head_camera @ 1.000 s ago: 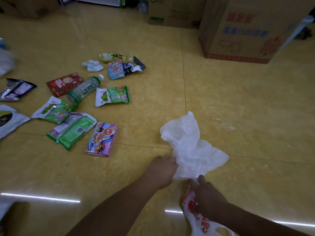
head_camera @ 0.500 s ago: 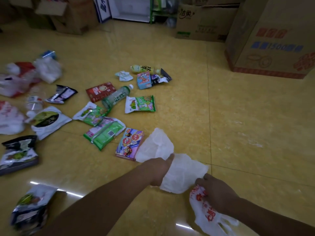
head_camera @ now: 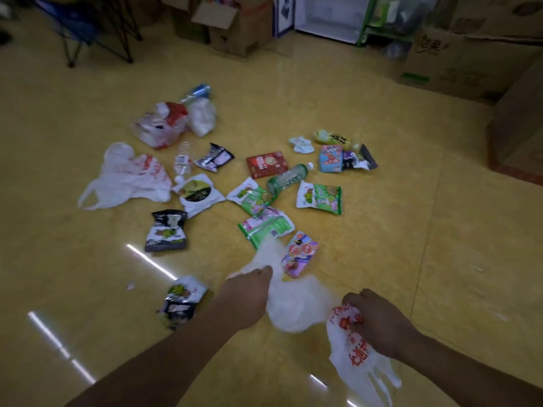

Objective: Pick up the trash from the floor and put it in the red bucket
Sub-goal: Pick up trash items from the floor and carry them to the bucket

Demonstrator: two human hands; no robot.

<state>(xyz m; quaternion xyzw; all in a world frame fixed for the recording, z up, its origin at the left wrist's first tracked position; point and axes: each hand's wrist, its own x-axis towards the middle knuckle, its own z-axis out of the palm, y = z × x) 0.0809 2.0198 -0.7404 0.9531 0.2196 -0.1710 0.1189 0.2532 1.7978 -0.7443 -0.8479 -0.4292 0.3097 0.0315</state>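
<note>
My left hand [head_camera: 244,298] grips a crumpled plain white plastic bag [head_camera: 296,309], held above the floor. My right hand [head_camera: 379,321] clutches a white bag with red print [head_camera: 352,353] that hangs down from my fist. Trash lies scattered on the yellow floor ahead: green snack packets [head_camera: 318,198], a green bottle [head_camera: 286,179], a red box [head_camera: 266,163], a colourful carton [head_camera: 299,254], black-and-white packets [head_camera: 167,230] and a flat white bag with red print [head_camera: 129,177]. No red bucket is in view.
Cardboard boxes [head_camera: 235,27] stand along the far wall, with larger ones [head_camera: 470,54] at the right. A folding chair frame [head_camera: 97,30] is at the far left. A heap of bags [head_camera: 173,121] lies beyond the scattered packets.
The view has swung left and up, showing more trash and the far wall. My left hand has bunched the white bag into a tighter wad; the right still holds the red-printed bag.
</note>
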